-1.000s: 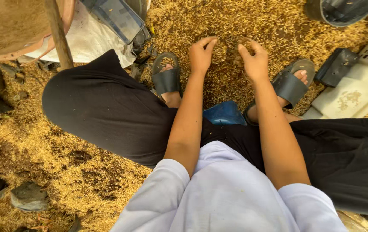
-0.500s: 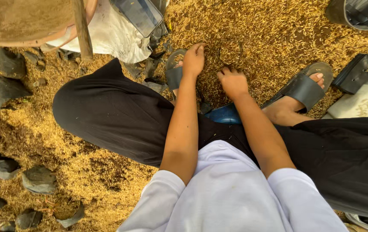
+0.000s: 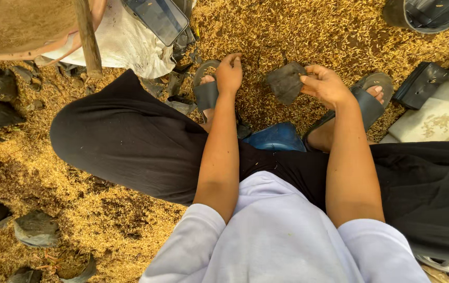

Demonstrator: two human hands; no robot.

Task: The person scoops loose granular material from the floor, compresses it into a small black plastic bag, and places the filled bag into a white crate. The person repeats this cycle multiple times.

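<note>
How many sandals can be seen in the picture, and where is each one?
2. One dark sandal is on the foot beside the left hand; the other sandal is on the foot under the right hand. No others are visible.

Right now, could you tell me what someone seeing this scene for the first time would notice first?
The eye goes first to the right hand, whose fingers grip a dark crumpled bag just above the ground between the sandalled feet. Beside it the left hand hangs closed near the left sandal. All around lies a golden carpet of rice husk, with more dark bags scattered at the left.
</note>
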